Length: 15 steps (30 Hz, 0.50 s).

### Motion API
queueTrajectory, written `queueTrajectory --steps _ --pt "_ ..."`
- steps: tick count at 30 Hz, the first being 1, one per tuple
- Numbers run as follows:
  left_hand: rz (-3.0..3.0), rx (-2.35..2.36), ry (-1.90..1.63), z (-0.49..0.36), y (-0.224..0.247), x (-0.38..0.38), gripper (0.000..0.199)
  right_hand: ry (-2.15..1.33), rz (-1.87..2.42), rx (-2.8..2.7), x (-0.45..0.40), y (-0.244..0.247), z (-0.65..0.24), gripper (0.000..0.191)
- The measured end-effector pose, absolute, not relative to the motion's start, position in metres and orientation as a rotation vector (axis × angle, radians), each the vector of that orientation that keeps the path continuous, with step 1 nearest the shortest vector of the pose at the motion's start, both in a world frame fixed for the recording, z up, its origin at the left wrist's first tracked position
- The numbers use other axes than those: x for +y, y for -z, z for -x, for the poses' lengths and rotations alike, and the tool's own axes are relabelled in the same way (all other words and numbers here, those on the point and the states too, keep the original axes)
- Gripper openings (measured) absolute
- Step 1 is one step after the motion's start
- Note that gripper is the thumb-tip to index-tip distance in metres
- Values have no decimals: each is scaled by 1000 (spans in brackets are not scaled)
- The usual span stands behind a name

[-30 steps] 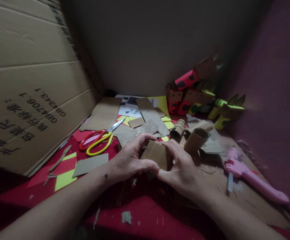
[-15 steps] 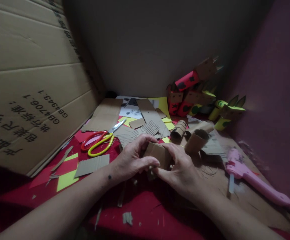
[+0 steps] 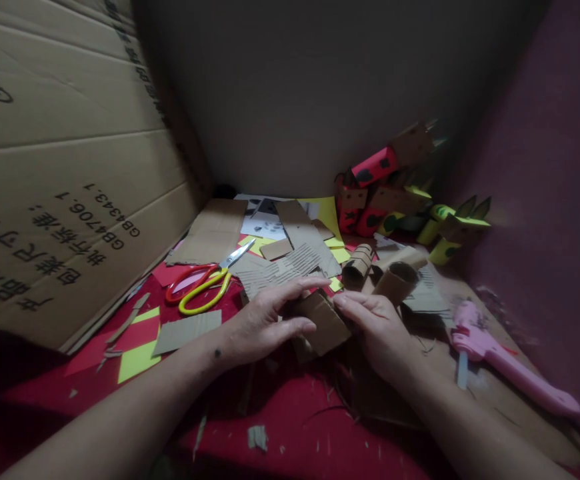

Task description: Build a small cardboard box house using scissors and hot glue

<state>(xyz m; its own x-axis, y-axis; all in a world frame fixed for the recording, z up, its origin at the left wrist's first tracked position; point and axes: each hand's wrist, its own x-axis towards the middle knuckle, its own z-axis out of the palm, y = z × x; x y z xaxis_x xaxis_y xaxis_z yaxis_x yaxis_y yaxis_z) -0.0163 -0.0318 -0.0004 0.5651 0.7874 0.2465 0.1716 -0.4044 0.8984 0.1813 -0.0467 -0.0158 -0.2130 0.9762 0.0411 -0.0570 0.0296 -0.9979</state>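
A small folded piece of brown cardboard [image 3: 324, 324] is between my hands, above the red tabletop. My left hand [image 3: 269, 315] reaches round its left side, thumb in front and fingers stretched along the far side. My right hand [image 3: 374, 325] pinches its upper right edge between thumb and fingers. Part of the cardboard is hidden behind my left hand. Scissors [image 3: 209, 283] with red and yellow handles lie to the left, blades slightly apart. Beyond my right hand stand cardboard tubes [image 3: 397, 283].
A pink glue gun [image 3: 507, 367] lies on cardboard at right. Finished-looking red animal figures [image 3: 376, 165] and yellow-green ones [image 3: 445, 230] stand at the back right. A large cardboard box [image 3: 70, 173] rises at left. Cardboard and paper scraps [image 3: 187, 331] cover the red table [image 3: 290, 433].
The cardboard piece has turned, so a corner now points down and right. My right hand has shifted to its upper right edge, and my left fingers have straightened somewhat.
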Motion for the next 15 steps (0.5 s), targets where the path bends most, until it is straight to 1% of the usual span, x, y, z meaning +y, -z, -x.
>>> queueTrajectory --steps 5,12,15 --pt "-1859 794 -849 17 3 -31 53 -1396 1022 -1361 -45 16 -182 29" --pt "-1866 790 -852 15 -2 -31 45 -1338 1041 -1393 -46 12 -179 23" --pt "-1844 752 -841 15 -3 -30 40 -1366 1046 -1370 -47 11 -179 22"
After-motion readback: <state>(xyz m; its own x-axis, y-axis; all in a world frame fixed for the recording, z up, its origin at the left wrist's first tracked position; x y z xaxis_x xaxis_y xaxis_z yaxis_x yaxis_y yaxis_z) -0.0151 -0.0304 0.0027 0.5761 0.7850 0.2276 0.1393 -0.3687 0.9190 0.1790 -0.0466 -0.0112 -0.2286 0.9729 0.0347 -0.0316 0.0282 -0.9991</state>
